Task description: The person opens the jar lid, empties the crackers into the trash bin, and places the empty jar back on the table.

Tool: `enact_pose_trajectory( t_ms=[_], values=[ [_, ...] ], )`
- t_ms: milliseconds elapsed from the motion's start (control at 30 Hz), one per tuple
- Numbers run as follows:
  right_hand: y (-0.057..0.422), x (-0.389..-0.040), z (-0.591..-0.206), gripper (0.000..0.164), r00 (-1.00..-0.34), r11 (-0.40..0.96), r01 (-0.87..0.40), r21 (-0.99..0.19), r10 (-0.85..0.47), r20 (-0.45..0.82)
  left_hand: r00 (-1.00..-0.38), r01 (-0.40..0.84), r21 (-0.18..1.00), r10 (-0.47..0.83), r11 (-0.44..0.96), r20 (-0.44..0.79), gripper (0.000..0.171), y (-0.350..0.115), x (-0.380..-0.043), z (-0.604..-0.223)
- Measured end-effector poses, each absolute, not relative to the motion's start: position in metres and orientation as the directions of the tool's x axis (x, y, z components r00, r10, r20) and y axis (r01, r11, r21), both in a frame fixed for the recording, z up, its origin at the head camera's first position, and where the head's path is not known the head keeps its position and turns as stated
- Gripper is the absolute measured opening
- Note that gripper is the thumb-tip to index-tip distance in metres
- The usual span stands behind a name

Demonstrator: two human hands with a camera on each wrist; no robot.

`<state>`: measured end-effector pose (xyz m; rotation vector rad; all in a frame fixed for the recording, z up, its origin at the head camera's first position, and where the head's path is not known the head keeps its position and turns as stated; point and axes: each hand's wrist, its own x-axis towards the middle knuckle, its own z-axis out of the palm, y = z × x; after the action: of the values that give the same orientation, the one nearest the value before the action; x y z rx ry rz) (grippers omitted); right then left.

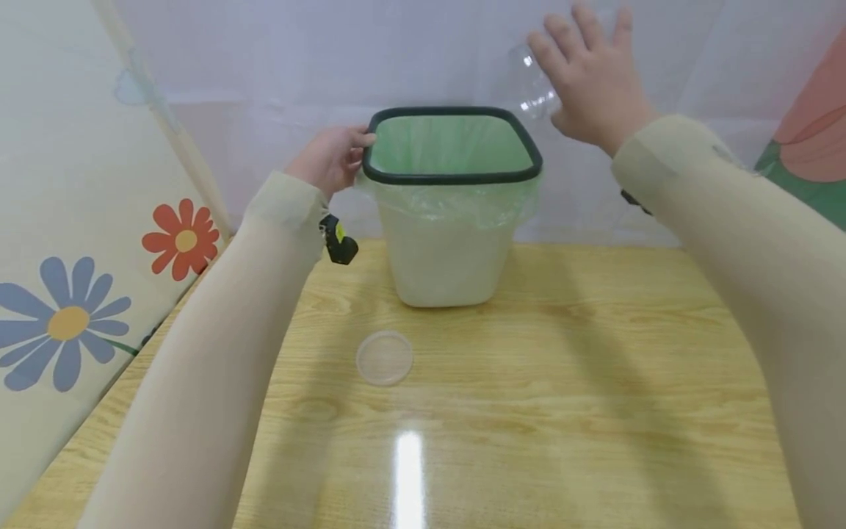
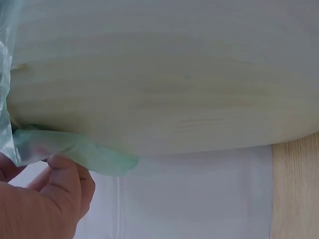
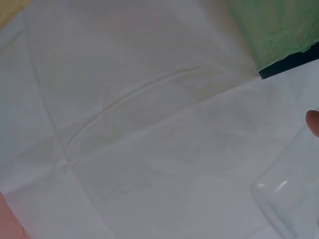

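A white bin (image 1: pixel 449 250) with a black rim (image 1: pixel 452 176) and a green bag liner stands at the back of the wooden table (image 1: pixel 562 382). My left hand (image 1: pixel 333 156) grips the rim's left side. The left wrist view shows the bin wall (image 2: pixel 164 89), the liner's hanging edge (image 2: pixel 84 152) and my left hand (image 2: pixel 45 204) beside it. My right hand (image 1: pixel 591 73) is raised above and right of the bin, fingers straight and spread, with a clear plastic cup (image 1: pixel 529 84) against its palm side. In the right wrist view the cup (image 3: pixel 289 194) lies beside one fingertip (image 3: pixel 313 122).
A clear round lid (image 1: pixel 385 357) lies flat on the table in front of the bin. A flowered panel (image 1: pixel 79 308) walls the left side and a white cloth (image 1: pixel 297 59) hangs behind. Another patterned panel (image 1: pixel 813 147) stands at the right.
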<state>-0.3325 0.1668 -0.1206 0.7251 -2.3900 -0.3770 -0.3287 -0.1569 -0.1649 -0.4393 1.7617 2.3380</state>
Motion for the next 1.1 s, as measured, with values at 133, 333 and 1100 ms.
enact_pose_trajectory(
  t_ms=[133, 333, 1100],
  values=[
    [0.172, -0.332, -0.127, 0.081, -0.641, 0.832, -0.442, 0.336, -0.555, 0.53, -0.952, -0.29, 0.913, -0.014, -0.286, -0.307, 0.052, -0.159, -0.326, -0.168],
    [0.177, -0.329, -0.135, 0.083, -0.652, 0.863, -0.444, 0.24, -0.495, 0.575, -0.96, -0.264, 0.932, -0.027, -0.25, -0.279, 0.044, -0.16, -0.323, -0.172],
    [0.199, -0.325, -0.151, 0.088, -0.71, 0.903, -0.428, -0.043, -0.307, 0.634, -0.959, -0.251, 0.925, -0.056, -0.285, -0.277, 0.029, -0.164, -0.314, -0.173]
  ],
)
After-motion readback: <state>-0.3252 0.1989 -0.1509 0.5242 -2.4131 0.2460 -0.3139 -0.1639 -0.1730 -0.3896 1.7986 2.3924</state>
